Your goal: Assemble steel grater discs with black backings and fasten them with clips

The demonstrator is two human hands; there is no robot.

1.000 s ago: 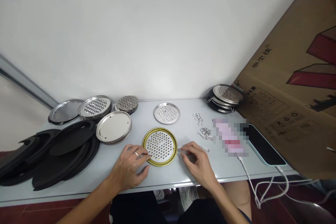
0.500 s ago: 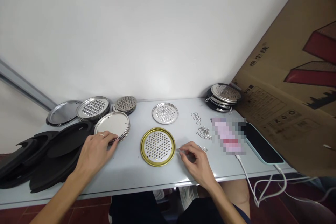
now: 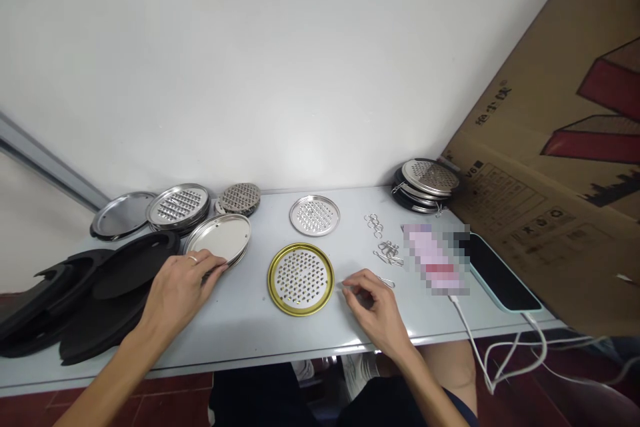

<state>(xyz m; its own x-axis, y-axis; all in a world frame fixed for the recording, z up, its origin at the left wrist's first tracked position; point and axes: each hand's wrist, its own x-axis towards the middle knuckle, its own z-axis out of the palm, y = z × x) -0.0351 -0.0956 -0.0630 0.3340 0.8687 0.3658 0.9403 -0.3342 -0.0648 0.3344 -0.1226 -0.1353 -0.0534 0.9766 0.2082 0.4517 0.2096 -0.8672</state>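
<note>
Across the pale desk [image 3: 240,337], your left hand [image 3: 180,283] reaches to the stack [image 3: 241,260] on the left, while your right hand [image 3: 374,307] rests half-curled just right of the yellow-rimmed grater [image 3: 301,279]; whether its grip holds something small, you cannot tell. Atop that stack sits the smooth plate [image 3: 223,237], raised rim facing up; being round, it has no long axis. Your left grip is drawn nearly closed, apparently pinching its near rim. You'd best separate that one alone, lifting evenly so those beneath don't drag.
</note>
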